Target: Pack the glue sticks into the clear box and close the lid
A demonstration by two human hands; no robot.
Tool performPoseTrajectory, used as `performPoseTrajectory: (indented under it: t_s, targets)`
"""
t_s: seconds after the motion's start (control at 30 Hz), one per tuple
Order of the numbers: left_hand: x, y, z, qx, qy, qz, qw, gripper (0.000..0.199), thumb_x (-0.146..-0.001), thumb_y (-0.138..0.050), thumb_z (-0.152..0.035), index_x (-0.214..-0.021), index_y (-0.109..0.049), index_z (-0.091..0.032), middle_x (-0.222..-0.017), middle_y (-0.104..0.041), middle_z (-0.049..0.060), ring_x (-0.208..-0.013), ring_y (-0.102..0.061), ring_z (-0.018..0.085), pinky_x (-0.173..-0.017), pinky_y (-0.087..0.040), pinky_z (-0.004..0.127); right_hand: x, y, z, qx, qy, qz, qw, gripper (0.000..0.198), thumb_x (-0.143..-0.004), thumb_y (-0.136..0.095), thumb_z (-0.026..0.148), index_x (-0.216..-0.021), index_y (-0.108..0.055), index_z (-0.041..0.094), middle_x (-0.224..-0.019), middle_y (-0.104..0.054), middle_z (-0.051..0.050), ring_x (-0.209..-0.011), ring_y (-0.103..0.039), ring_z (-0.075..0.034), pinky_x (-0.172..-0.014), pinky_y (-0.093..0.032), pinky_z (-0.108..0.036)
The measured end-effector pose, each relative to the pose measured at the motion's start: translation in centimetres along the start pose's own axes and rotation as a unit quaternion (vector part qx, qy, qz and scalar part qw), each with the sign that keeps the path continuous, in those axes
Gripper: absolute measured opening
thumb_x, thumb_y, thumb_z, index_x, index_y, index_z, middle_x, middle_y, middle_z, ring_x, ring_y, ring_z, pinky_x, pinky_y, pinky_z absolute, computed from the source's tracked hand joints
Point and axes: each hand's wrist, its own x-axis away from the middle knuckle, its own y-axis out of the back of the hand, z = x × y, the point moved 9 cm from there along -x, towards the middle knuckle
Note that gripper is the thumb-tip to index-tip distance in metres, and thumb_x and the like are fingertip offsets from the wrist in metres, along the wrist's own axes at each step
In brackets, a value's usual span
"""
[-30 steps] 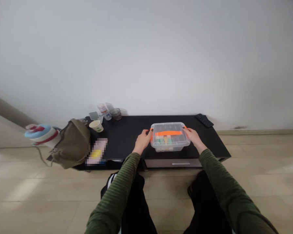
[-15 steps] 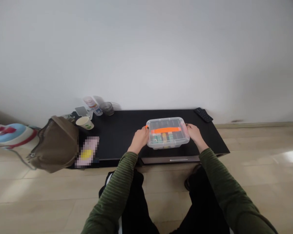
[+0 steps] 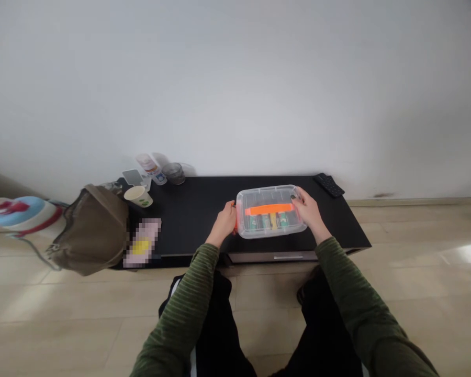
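- Left hand (image 3: 224,224) fingers clamp the clear box's (image 3: 270,211) left end.
- Right hand (image 3: 307,212) fingers grip its right end.
- Bare black tabletop (image 3: 198,209) lies open leftward; front edge just below the knuckles.

A clear plastic box (image 3: 271,211) with rounded corners sits on a low black table (image 3: 196,214), towards its right half and near the front edge. Its see-through lid is on, with an orange handle (image 3: 269,209) lying flat across the top from left to right. Orange clasps show at the short ends. Through the lid, a row of small items in green, yellow and dark colours lies inside.
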Motion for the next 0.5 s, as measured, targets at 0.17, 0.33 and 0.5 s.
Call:
performPoseTrajectory:
  t_s: [0.17, 0.33, 0.5]
  targets:
    - [-0.8, 0.9, 0.6, 0.037, 0.016, -0.026, 0.999, 0.045, -0.099, -0.030, -0.030, -0.136, -0.050, -0.014, -0.053, -0.058, -0.001, -0.043, -0.058, 0.016, -0.047, -0.045, 0.024, -0.4, 3.8, 1.2, -0.230, 0.070, -0.126, 0.963, 0.056, -0.081, -0.070, 0.041, -0.132, -0.055, 0.025, -0.127, -0.067, -0.010, -0.108, -0.070, -0.025, -0.094, -0.058, -0.048]
    - [-0.3, 3.8, 0.9, -0.008, 0.024, -0.084, 0.996, 0.042, -0.098, -0.031, -0.031, -0.127, -0.057, -0.015, -0.055, -0.062, 0.001, -0.042, -0.058, 0.017, -0.050, -0.046, 0.026, -0.1, 12.6, -0.9, -0.238, 0.131, -0.302, 0.914, 0.064, -0.080, -0.071, 0.038, -0.136, -0.041, 0.028, -0.124, -0.061, -0.008, -0.106, -0.068, -0.023, -0.095, -0.057, -0.050]
    - [0.4, 5.5, 1.2, -0.084, 0.052, -0.097, 0.990, 0.041, -0.098, -0.035, -0.030, -0.129, -0.058, -0.017, -0.073, -0.072, 0.009, -0.058, -0.068, 0.022, -0.064, -0.051, 0.032, 1.3, 14.0, -1.3, -0.070, 0.171, -0.276, 0.943, 0.052, -0.085, -0.065, 0.032, -0.130, -0.043, 0.023, -0.119, -0.063, -0.010, -0.109, -0.065, -0.024, -0.097, -0.054, -0.048]
